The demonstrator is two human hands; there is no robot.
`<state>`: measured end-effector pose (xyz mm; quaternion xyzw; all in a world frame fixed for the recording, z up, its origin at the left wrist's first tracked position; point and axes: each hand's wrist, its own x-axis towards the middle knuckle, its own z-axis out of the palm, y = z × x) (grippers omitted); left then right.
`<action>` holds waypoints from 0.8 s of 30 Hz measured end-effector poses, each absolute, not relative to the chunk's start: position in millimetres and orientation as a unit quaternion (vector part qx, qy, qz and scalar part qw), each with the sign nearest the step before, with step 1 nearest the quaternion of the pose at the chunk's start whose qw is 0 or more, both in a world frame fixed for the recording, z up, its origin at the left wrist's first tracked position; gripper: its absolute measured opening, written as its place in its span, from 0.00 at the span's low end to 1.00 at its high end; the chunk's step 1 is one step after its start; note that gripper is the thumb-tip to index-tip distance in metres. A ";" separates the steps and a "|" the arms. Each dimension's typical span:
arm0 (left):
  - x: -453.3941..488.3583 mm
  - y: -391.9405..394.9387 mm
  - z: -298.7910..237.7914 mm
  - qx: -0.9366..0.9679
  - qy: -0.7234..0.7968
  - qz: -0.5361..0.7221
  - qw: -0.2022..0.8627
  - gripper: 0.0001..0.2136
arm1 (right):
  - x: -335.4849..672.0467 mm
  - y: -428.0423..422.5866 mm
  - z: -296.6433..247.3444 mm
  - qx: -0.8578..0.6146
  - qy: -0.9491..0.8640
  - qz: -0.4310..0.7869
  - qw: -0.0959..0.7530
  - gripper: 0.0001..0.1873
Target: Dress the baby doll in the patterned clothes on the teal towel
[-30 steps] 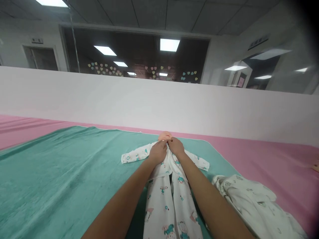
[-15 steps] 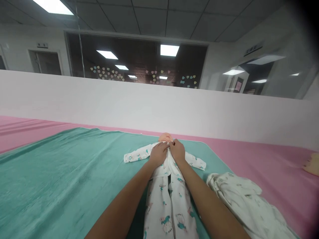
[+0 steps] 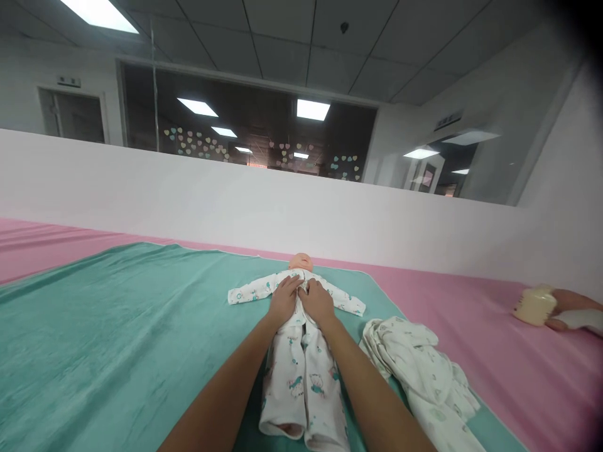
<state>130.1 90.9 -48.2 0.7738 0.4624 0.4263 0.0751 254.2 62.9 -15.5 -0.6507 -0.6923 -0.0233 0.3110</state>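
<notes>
A doll (image 3: 300, 262) lies on its back on a green blanket (image 3: 141, 326), its head toward the wall. It wears a white patterned baby top (image 3: 254, 290) with sleeves spread out, and matching trousers (image 3: 285, 380). My left hand (image 3: 284, 300) rests on the chest, fingertips curled at the top's front edge. Close beside it, my right hand (image 3: 318, 302) is closed at the same edge with fingers bent. The fastening between my fingertips is too small to make out. Both trouser leg ends face me.
A crumpled white printed cloth (image 3: 414, 361) lies to the right of the doll. Pink sheeting (image 3: 452, 307) surrounds the blanket. At the far right is a pale yellow object (image 3: 534, 306) beside a brown hand-like shape. A white low wall (image 3: 264, 207) with glass above stands behind.
Both hands have moved slightly down the top's front, away from the neck. The view has shifted, showing the trouser ends and more of the yellow object at right.
</notes>
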 end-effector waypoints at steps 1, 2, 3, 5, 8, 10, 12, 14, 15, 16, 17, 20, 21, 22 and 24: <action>129.8 91.2 -48.4 0.774 0.462 0.427 0.074 0.20 | 253.7 64.6 -14.3 -0.654 -0.690 -0.022 0.308 0.13; 129.7 91.7 -48.6 0.773 0.464 0.427 0.073 0.20 | 253.4 66.5 -13.2 -0.657 -0.688 -0.020 0.307 0.13; 129.9 92.3 -48.7 0.773 0.465 0.426 0.072 0.20 | 253.2 68.5 -12.4 -0.660 -0.686 -0.017 0.306 0.13; 130.6 93.3 -48.6 0.773 0.468 0.422 0.069 0.21 | 253.5 72.2 -11.8 -0.665 -0.682 -0.007 0.305 0.15; 131.4 92.7 -46.9 0.776 0.471 0.414 0.065 0.21 | 255.3 76.2 -13.1 -0.674 -0.670 0.013 0.310 0.16; 131.8 89.8 -44.6 0.781 0.473 0.404 0.059 0.21 | 257.3 77.6 -14.9 -0.681 -0.658 0.025 0.320 0.18; 132.8 85.4 -41.5 0.786 0.478 0.390 0.044 0.21 | 259.8 78.3 -16.6 -0.686 -0.648 0.038 0.330 0.18; 135.2 80.4 -37.8 0.790 0.486 0.373 0.024 0.22 | 262.0 78.8 -18.0 -0.686 -0.642 0.050 0.340 0.18; 137.1 78.2 -35.9 0.789 0.494 0.364 0.016 0.22 | 262.8 79.1 -18.4 -0.683 -0.642 0.054 0.345 0.18; 139.4 76.4 -33.9 0.788 0.503 0.354 0.011 0.22 | 263.4 79.4 -18.9 -0.679 -0.642 0.058 0.350 0.17; 142.0 75.3 -31.8 0.785 0.514 0.345 0.010 0.22 | 263.9 79.6 -19.2 -0.675 -0.643 0.061 0.356 0.16; 149.9 75.1 -25.7 0.774 0.538 0.333 0.017 0.21 | 264.7 79.4 -20.0 -0.665 -0.646 0.066 0.368 0.14; 152.1 75.8 -23.8 0.771 0.541 0.334 0.020 0.20 | 264.9 79.2 -20.1 -0.664 -0.646 0.069 0.370 0.13; 153.7 76.8 -21.9 0.770 0.542 0.336 0.022 0.19 | 265.0 79.0 -20.2 -0.664 -0.646 0.072 0.370 0.12; 155.5 78.5 -18.7 0.769 0.544 0.336 0.026 0.16 | 264.8 78.6 -20.1 -0.666 -0.644 0.076 0.369 0.11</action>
